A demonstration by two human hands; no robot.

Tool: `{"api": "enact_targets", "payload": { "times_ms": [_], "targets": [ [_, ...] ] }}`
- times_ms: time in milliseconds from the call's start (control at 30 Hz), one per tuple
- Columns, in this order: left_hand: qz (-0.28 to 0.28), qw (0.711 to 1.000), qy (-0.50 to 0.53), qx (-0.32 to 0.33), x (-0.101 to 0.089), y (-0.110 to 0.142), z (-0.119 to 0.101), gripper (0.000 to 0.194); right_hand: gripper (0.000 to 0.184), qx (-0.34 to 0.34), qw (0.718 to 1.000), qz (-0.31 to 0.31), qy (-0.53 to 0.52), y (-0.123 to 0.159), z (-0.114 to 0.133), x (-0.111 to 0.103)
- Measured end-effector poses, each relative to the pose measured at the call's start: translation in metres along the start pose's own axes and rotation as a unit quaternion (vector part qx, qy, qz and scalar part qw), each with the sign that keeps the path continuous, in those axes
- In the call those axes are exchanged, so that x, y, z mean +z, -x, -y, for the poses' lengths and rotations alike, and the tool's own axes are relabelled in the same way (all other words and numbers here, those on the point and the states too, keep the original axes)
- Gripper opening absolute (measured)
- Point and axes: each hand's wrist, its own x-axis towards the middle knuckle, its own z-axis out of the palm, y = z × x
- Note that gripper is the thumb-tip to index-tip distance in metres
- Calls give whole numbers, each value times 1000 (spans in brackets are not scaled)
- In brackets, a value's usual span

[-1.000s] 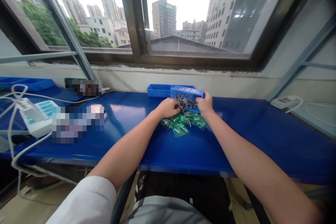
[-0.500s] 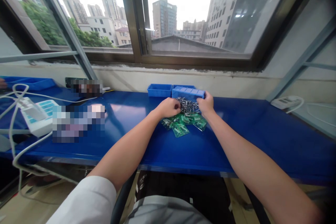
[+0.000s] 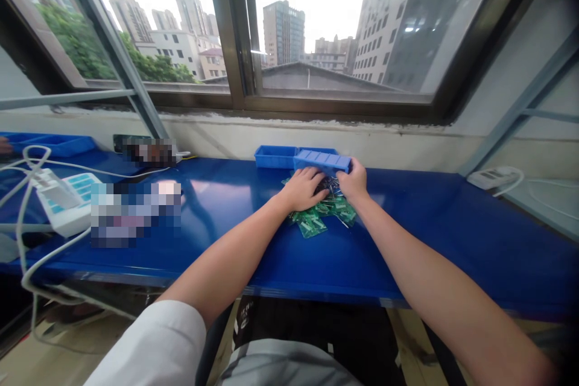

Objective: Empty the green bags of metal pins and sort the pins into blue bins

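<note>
My right hand (image 3: 353, 182) grips the right end of a small blue plastic bin (image 3: 323, 160), tilted with its ribbed side facing up. Under and in front of the bin lies a heap of thin shiny metal pieces (image 3: 335, 189), too small to name exactly. Flat green pieces with pale marks (image 3: 312, 224) are spread beneath and in front of that metal. My left hand (image 3: 304, 189) rests open over the left side of the heap, fingers apart and palm down, hiding part of it.
Another blue bin (image 3: 275, 157) stands at the back by the wall, with one more partly hidden behind the tilted bin. On the left of the blue table (image 3: 217, 241) are a white power strip (image 3: 75, 193), looping cables and a blurred patch. A white device (image 3: 491, 177) sits far right.
My left hand has opened from a curled pose and moved right, over the heap. The tilted bin has shifted slightly left and down with my right hand.
</note>
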Motion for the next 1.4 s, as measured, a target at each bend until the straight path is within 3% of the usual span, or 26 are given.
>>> {"api": "enact_targets", "payload": {
  "times_ms": [267, 800, 1067, 1400],
  "targets": [
    [31, 998, -34, 42, 2, -1, 1, 52, 29, -28, 1000, 10, -5, 2, 2, 1],
    [50, 997, -34, 43, -3, -1, 0, 44, 34, -52, 998, 31, -3, -2, -2, -8],
    [41, 999, -20, 22, 1, 2, 2, 59, 40, -140, 986, 87, 12, 0, 6, -14],
    [46, 999, -3, 20, -7, 1, -2, 55, 40, -146, 985, 82, 28, 1, 9, -16]
  ]
}}
